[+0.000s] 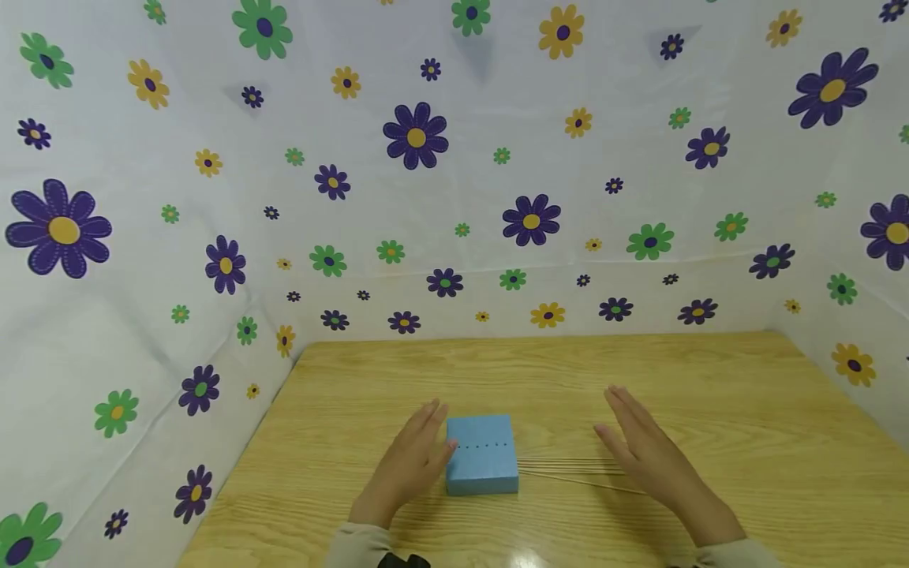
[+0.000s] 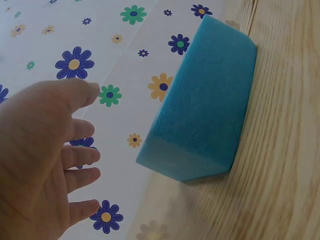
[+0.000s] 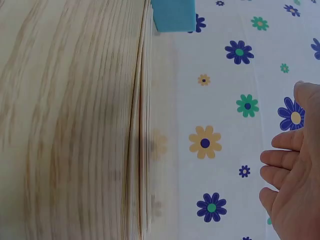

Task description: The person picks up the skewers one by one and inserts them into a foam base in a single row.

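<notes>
A light blue block (image 1: 483, 465) with a row of small dark holes across its top lies on the wooden table. Several thin sticks (image 1: 568, 465) lie side by side to its right. My left hand (image 1: 408, 465), relaxed and holding nothing, is at the block's left side; in the left wrist view a gap shows between that hand (image 2: 50, 155) and the block (image 2: 205, 100). My right hand (image 1: 660, 461) is over the sticks' right ends, fingers extended, with nothing in it. In the right wrist view the sticks (image 3: 140, 125) run toward the block (image 3: 175, 15), apart from the right hand (image 3: 295, 165).
The wooden table (image 1: 533, 379) extends behind and beside the block. A white cloth (image 1: 454, 189) printed with purple, green and yellow flowers surrounds the table at the back and both sides.
</notes>
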{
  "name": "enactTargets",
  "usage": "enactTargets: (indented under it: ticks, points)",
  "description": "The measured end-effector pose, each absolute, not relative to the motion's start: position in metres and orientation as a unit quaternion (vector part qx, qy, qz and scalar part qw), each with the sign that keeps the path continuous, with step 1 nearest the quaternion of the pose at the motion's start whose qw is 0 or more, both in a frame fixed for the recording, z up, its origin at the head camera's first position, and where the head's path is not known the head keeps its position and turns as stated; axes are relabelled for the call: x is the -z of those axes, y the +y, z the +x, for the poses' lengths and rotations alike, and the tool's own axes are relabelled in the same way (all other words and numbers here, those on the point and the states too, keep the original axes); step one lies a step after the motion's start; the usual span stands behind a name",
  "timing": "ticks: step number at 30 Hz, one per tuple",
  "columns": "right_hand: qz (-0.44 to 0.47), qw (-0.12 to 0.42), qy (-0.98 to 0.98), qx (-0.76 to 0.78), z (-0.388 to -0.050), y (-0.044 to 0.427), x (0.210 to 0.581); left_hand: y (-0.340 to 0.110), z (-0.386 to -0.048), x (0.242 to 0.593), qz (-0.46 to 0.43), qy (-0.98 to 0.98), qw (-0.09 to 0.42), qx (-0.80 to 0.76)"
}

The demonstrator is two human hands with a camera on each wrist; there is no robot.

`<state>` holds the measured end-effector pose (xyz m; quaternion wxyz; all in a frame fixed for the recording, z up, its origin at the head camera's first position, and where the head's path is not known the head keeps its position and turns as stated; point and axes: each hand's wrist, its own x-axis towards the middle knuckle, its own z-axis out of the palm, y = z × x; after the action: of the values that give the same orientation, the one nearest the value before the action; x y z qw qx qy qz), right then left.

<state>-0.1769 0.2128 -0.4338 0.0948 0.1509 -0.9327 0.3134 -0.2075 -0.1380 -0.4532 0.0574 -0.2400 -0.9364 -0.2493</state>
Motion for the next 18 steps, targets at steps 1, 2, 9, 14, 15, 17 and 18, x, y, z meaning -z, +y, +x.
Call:
enactTargets:
  ticks: [1, 2, 9, 14, 15, 17, 18]
  points:
    - [0.151, 0.092, -0.931, -0.319, -0.177, 0.211, 0.433, -0.137, -0.207, 0.453, -0.241, -0.934, 0.045, 0.259]
    - [0.151, 0.089, -0.930, -0.324, -0.178, 0.209, 0.433, -0.136, -0.207, 0.454, -0.241, -0.932, 0.033, 0.267]
    - [0.161, 0.085, -0.917, -0.356, -0.183, 0.198, 0.435, -0.131, -0.208, 0.453, -0.249, -0.929, -0.017, 0.273]
    - [0.173, 0.089, -0.908, -0.370, -0.189, 0.193, 0.440, -0.132, -0.210, 0.455, -0.255, -0.923, -0.040, 0.284]
    - [0.175, 0.090, -0.907, -0.373, -0.190, 0.192, 0.441, -0.133, -0.211, 0.456, -0.254, -0.923, -0.045, 0.285]
    - [0.176, 0.089, -0.905, -0.378, -0.192, 0.191, 0.441, -0.134, -0.212, 0.458, -0.254, -0.923, -0.053, 0.285]
    - [0.176, 0.088, -0.904, -0.380, -0.192, 0.190, 0.441, -0.134, -0.213, 0.459, -0.252, -0.923, -0.057, 0.284]
